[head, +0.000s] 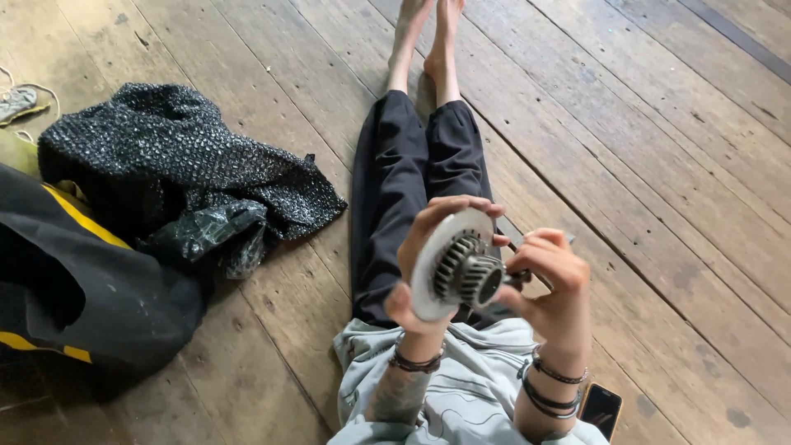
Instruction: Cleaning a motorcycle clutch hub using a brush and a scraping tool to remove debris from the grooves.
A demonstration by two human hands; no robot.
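Round white-flanged metal gear part (457, 268), toothed hub, held upright above lap

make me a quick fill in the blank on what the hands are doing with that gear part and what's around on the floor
1. The left hand grips the white disc of a metal ____ assembly.
2. The right hand touches the assembly from the ____ side.
3. The person sits on a floor made of ____ planks.
4. A phone lies beside the person's ____ forearm.

Missing words: gear; right; wooden; right

One gear part (458, 268), one phone (601, 409), two hands (428, 247)
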